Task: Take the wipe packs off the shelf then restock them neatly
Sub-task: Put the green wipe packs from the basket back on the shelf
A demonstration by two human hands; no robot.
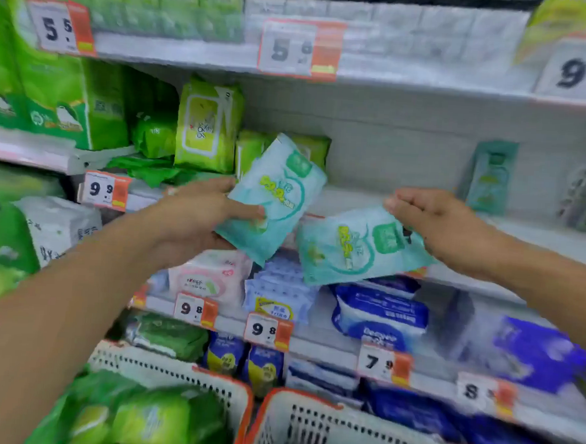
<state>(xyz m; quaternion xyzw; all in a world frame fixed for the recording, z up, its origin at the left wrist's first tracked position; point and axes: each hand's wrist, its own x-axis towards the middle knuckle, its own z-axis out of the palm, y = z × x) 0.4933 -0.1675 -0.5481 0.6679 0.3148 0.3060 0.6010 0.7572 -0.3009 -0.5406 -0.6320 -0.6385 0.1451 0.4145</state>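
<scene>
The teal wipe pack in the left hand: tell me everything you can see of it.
The teal wipe pack is a soft, flat plastic pouch, pale teal with a white swirl, yellow-green lettering and a green square label near its top corner. It is tilted, top leaning right, held in front of the middle shelf. The left hand grips its lower left edge, thumb across the front. It does not plainly touch the other pack.

Price tags on the shelf edges, taken from the top-left tag (58, 25) reading 5.5 — next right (300, 49) 5.9, far right (573, 72) a 9. Lower tags: 9.9 (103, 189), 9.8 (195, 309), 9.8 (267, 330), 7.9 (382, 363) — last (483, 393) only 8. Pack print too blurred.
</scene>
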